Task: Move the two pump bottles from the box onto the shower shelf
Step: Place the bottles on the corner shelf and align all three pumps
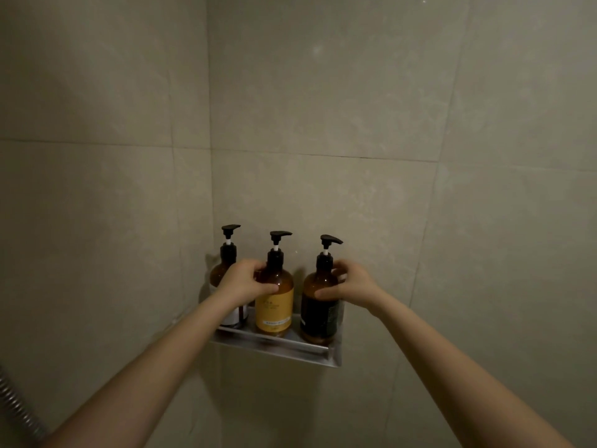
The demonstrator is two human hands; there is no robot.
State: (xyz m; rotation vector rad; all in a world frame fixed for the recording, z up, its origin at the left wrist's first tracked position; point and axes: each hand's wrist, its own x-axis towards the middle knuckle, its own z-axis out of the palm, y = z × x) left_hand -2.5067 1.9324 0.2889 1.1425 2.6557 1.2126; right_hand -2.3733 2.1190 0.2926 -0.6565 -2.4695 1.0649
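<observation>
Beige tile walls (339,101) meet in a corner, crossed by thin grout lines. An amber bottle (217,277) with a black pump and a white label, its print too dim to read, stands upright close to that corner. A ribbed metal hose (14,404), probably the shower's, crosses the lower left edge.

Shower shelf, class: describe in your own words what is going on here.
A person's left hand grips the yellow bottle and the right hand grips the black-label bottle. Both bottles stand upright on the shelf in the tiled corner, beside a third bottle at the far left. Neither hand has let go yet.
</observation>
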